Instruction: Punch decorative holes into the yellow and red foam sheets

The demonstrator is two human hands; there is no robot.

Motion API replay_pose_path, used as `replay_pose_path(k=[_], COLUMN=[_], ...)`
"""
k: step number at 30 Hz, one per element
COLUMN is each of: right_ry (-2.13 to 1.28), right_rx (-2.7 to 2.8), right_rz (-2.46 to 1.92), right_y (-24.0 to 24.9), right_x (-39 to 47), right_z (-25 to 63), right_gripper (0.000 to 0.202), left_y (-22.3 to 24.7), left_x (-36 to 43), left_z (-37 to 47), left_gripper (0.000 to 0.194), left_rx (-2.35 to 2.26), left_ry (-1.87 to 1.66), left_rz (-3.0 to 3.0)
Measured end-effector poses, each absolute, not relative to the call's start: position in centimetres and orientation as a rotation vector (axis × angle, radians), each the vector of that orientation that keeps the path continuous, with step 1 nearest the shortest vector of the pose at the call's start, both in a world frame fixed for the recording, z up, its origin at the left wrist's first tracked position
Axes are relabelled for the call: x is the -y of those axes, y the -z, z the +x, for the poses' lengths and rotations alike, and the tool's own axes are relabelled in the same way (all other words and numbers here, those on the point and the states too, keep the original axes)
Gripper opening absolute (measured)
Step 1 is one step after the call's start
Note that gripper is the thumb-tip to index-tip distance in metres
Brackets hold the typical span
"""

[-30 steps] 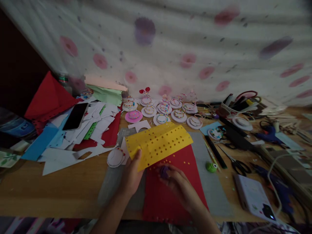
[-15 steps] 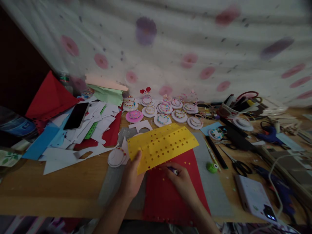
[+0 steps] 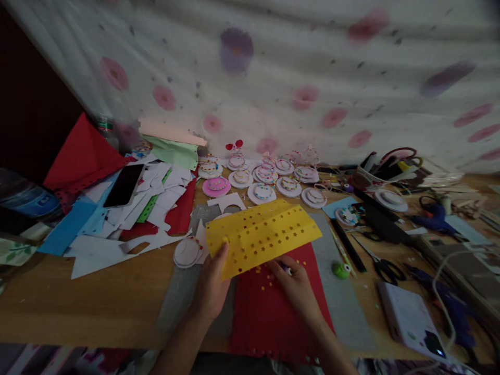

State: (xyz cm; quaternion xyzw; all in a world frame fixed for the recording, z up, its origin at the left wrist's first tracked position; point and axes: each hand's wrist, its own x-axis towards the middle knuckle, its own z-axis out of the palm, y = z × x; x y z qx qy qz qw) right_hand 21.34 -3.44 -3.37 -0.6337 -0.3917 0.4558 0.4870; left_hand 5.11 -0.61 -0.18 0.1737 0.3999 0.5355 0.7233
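My left hand (image 3: 214, 284) grips the left end of a sheet of yellow paper (image 3: 261, 234), thumb on top. Rows of star-shaped holes run across the sheet. My right hand (image 3: 295, 284) is closed around a small purple craft punch (image 3: 288, 271) at the sheet's lower edge; fingers hide most of the punch. Beneath lies red paper (image 3: 281, 323) with small yellow stars scattered on it, on top of a grey mat (image 3: 347, 307). To the right sits a green craft punch (image 3: 341, 269) with a round eye.
Little decorated paper hats (image 3: 261, 192) stand in rows behind the sheet. Paper scraps and a phone (image 3: 124, 185) are heaped at left. On the right lie scissors (image 3: 385, 265), a black marker (image 3: 349, 247), glue guns (image 3: 449, 302) and a white power bank (image 3: 410, 317) with a cable.
My right hand has shifted slightly right along the yellow paper's lower edge with the punch. More yellow stars lie on the red paper. The left hand keeps its grip.
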Motion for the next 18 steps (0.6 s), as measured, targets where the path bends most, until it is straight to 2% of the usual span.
replay_pose_path(k=[5,12,16,18], right_ry=[-1.133,-1.619,-1.631,-1.610], right_rx=[0.871,0.622,0.695,0.642], right_rz=[-1.495,-1.116,-1.002,-1.037], right_y=[3.1,1.5,0.9,1.2], right_x=[4.0,6.4,6.7,6.6], right_z=[21.7,20.1,19.0,18.8], right_gripper=[0.027,0.033,0.042,0.040], left_y=[0.3,1.3,1.1,0.8], left_x=[0.6,1.1,1.4,1.4], left_z=[5.2,5.3,5.1,5.1], left_gripper=[0.056,0.043,0.038,0.037], left_rx=[-0.961,-1.134,-1.223,-1.221], left_ry=[-1.184,-1.124,-1.104,-1.084], left_rz=[0.369,0.717,0.914,0.968])
